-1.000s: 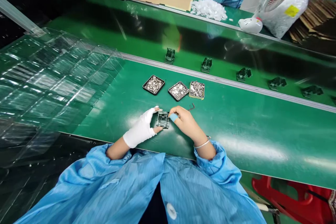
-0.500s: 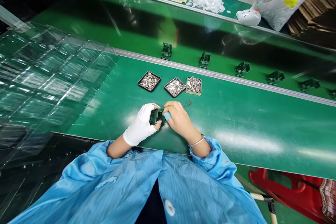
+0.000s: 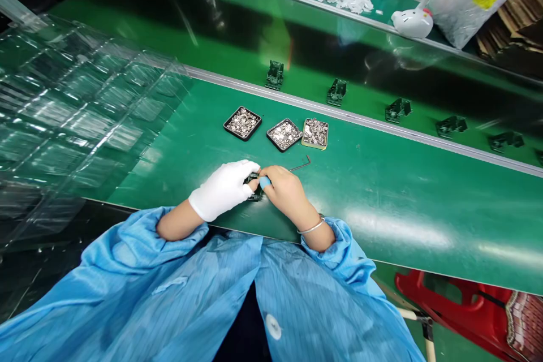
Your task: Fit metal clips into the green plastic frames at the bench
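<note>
A small green circuit board assembly point(image 3: 255, 196) is under my hands at the near side of the green bench, mostly covered by fingers. My left hand point(image 3: 223, 189), in a white glove with bare fingertips, is closed over its left and upper side. My right hand point(image 3: 285, 188), bare with a blue wrap on one digit, is pinched at the board's upper right, its fingertips meeting those of my left hand. Whatever sits in that pinch is hidden. Just beyond my right hand lies an L-shaped hex key point(image 3: 302, 166) on the bench.
Three small trays of metal parts, a left one point(image 3: 242, 123), a middle one point(image 3: 284, 134) and a right one point(image 3: 315, 133), stand beyond my hands. Behind a metal rail point(image 3: 297, 103), several board assemblies point(image 3: 337, 92) sit in a row. Clear plastic blister trays point(image 3: 85, 102) fill the left side.
My left hand has turned from gripping the board's side to covering it from above, fingertips now by the right hand's. The board shows less. The view has shifted slightly.
</note>
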A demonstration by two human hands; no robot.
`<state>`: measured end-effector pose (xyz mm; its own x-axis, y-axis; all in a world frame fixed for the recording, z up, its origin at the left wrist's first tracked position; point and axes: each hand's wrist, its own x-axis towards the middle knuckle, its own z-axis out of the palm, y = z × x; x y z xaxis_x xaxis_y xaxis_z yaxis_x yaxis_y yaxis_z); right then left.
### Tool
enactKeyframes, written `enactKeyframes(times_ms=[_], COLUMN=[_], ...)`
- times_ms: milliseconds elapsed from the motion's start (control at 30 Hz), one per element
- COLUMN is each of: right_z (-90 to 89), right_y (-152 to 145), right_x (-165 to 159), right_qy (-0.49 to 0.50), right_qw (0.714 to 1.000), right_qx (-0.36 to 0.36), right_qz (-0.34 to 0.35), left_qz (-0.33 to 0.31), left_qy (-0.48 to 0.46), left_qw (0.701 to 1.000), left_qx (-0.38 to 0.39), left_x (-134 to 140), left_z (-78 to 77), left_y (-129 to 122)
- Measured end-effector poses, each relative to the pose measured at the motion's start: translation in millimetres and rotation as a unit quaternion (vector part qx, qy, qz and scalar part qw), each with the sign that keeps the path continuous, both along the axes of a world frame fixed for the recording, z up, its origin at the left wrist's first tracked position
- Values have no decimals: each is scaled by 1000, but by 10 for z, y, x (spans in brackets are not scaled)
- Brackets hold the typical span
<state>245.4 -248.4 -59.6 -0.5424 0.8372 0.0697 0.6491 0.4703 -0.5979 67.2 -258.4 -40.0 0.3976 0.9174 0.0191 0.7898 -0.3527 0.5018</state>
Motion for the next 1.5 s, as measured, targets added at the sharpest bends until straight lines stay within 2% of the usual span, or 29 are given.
enactKeyframes(times_ms=[100,200,300,467,667,767,933,1033,1133,1267,1500], right_z=[20,35,44,62,90,92,58,10,-40,-111,-193], right_y=[0,-5,-22,-36,-37,-34,31,101,180,251,178], right_x=[-5,-14,-36,-64,-101,-109,-6,140,322,495,424], right_qy=[-16,-29,-53,-61,-68,-58,-25,-34,-55,-114,-15], right_qw=[1000,999,998,997,997,998,997,994,996,991,997], right_qx=[4,15,26,31,34,24,-26,-60,-31,2,-64], right_qz=[17,41,33,21,21,14,-65,-80,-69,-70,50], left_qz=[-16,-14,-21,-36,-19,-17,34,34,3,11,1], left_qy=[60,104,141,151,166,139,-40,-86,-66,-56,-61], left_qw=[998,994,989,986,984,989,998,995,998,998,997], left_qx=[20,41,50,57,62,46,27,26,19,18,42], left_x=[25,39,30,4,42,29,-120,-178,-152,-101,-168], left_z=[63,67,55,60,48,23,2,-79,-225,-393,-547], left_y=[30,31,34,45,40,61,102,86,44,-23,-164])
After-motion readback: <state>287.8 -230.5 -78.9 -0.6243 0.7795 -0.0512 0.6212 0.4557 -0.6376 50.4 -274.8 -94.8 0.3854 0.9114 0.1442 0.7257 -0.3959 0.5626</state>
